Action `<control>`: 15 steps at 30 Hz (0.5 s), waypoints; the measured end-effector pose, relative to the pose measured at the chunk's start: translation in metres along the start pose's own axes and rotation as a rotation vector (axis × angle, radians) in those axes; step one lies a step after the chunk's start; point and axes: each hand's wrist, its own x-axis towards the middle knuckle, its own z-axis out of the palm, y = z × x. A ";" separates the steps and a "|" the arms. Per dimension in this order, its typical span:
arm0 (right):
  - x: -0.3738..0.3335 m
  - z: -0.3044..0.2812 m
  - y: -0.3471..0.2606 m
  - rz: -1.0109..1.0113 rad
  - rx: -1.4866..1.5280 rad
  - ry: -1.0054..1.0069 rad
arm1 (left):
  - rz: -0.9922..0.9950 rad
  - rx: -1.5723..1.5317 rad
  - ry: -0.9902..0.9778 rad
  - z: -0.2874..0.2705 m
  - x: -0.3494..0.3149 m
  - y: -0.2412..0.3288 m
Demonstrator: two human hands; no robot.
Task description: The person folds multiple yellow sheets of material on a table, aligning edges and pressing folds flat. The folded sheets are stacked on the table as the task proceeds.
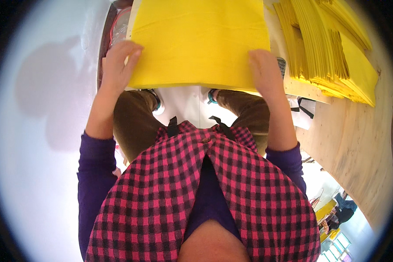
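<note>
A wide yellow cloth sheet (pixel 201 43) lies flat in front of me, its near edge running across above my knees. Beside its left edge is my left hand (pixel 121 63), thumb and fingers apart, with the fingertips at the cloth's margin. My right hand (pixel 266 70) is over the right edge near the corner. Its fingers point inward onto the cloth and are slightly blurred, with nothing visibly gripped. Whether either hand presses on the cloth I cannot tell.
On the wooden table (pixel 336 126) at the right lies a pile of folded yellow cloth pieces (pixel 318 43). A white wall (pixel 43 144) stands close on the left. Mixed items (pixel 336 218) lie at the lower right. A dark grey object (pixel 281 66) shows behind my right hand.
</note>
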 end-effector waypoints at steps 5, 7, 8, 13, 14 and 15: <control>0.022 0.010 0.007 0.067 -0.035 0.017 | -0.019 -0.049 0.031 0.010 0.009 -0.004; 0.033 0.007 0.011 0.104 -0.035 0.021 | -0.013 -0.030 0.014 0.007 0.019 -0.006; 0.036 0.005 0.011 0.128 -0.023 0.010 | -0.031 -0.027 0.000 0.004 0.023 -0.007; 0.000 -0.003 -0.003 0.078 -0.015 -0.001 | -0.029 0.027 0.043 -0.006 -0.016 0.015; -0.007 -0.002 -0.006 0.071 -0.004 -0.010 | -0.019 0.052 0.047 -0.005 -0.022 0.018; -0.011 -0.001 -0.008 0.066 0.008 -0.021 | -0.043 0.032 0.037 -0.002 -0.021 0.018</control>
